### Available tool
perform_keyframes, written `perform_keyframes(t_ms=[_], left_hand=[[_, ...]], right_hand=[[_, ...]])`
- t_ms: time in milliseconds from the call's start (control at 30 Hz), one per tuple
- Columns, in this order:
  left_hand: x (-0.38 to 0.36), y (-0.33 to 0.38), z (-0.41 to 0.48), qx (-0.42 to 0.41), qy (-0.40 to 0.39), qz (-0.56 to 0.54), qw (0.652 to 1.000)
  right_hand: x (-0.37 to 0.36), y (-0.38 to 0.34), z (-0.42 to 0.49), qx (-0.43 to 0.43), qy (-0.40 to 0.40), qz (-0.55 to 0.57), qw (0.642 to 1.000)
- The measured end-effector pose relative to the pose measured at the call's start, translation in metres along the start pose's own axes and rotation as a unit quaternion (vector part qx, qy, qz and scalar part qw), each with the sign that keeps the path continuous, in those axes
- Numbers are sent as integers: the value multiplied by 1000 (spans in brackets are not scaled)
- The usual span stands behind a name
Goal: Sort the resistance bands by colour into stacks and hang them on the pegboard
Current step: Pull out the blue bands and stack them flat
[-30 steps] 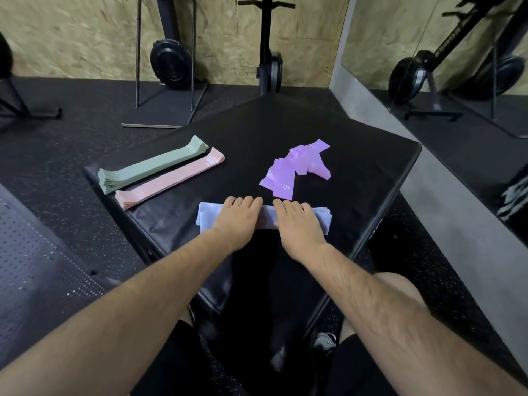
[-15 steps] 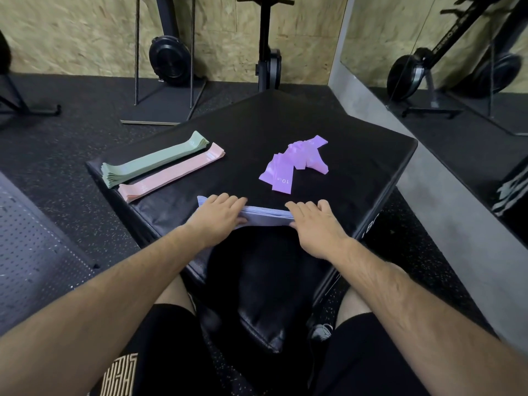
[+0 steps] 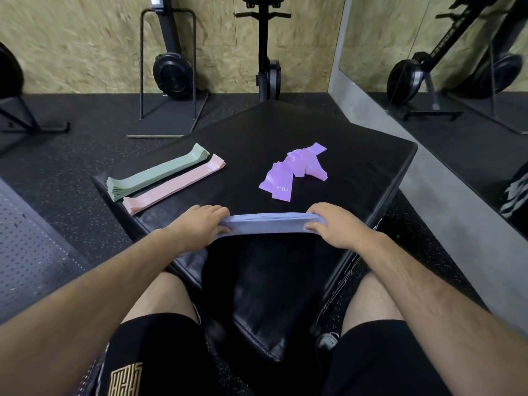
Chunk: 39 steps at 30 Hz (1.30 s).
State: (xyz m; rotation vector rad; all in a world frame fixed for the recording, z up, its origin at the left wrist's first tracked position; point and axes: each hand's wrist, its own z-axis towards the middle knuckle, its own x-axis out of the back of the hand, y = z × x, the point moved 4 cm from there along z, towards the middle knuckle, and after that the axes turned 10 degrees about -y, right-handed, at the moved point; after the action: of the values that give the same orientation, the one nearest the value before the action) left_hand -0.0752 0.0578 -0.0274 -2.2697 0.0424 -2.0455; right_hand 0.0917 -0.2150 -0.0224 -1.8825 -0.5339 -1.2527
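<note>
Chipboard-walled gym, black padded worktop (image 3: 257, 132), purple bands (image 3: 281, 178) marked "10 LB", left hand (image 3: 200, 224) and right hand (image 3: 335, 225) gripping blue stack (image 3: 268, 222), fingers (image 3: 320, 210) curled.

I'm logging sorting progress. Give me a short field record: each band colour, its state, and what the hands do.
surface: black padded box
green bands: neat stack, far left
pink bands: neat stack beside the green
purple bands: loose pile, far right
blue bands: stack at near edge, held at both ends
left hand: grips its left end
right hand: grips its right end
</note>
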Motion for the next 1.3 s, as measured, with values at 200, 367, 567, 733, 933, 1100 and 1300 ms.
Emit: perform_keyframes(t_ms=[200, 367, 567, 733, 933, 1100, 1300], left_hand=[[-15, -9, -15, 20, -34, -63, 997], [-14, -3, -24, 5, -29, -127, 991], [0, -29, -50, 124, 71, -391, 909], [-6, -54, -80, 213, 158, -640, 722], [-32, -85, -99, 283, 234, -714, 596], [-44, -113, -91, 328, 251, -674, 612], [-50, -131, -79, 355, 273, -645, 620]], right_hand=[[-22, 3, -4, -2, 1, -38, 999], [-20, 7, -7, 12, -4, -18, 1000], [5, 2, -3, -33, 101, 286, 952], [8, -36, 38, -22, 90, 436, 895], [8, -92, 116, -23, 104, 466, 879], [-4, -114, 174, -55, 107, 393, 912], [-12, -129, 216, -30, 145, 345, 927]])
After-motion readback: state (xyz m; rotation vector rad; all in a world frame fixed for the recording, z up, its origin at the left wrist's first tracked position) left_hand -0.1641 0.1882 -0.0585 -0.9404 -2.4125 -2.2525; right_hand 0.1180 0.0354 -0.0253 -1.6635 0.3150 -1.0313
